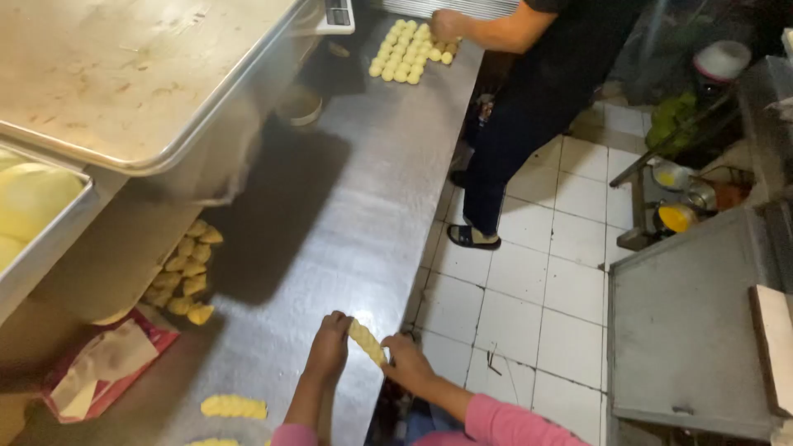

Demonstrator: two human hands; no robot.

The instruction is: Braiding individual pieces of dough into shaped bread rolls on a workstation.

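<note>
**twisted dough held right over the counter edge**

the pale yellow twisted dough strip (366, 341) sits pinched between both hands, left hand (330, 345) on its upper end, right hand (406, 362) on the lower, both closed on it, right above the edge of the long steel counter (330, 215). my guess: a loose grip or a hard pull and it tears or lands on the white tiled floor (529, 281). finished yellow twists (234, 405) lie close by. the co-worker's hand (446, 25) is cut off up top, and the tray (124, 74) hides some of the shaped pieces (186, 277) underneath.
</note>
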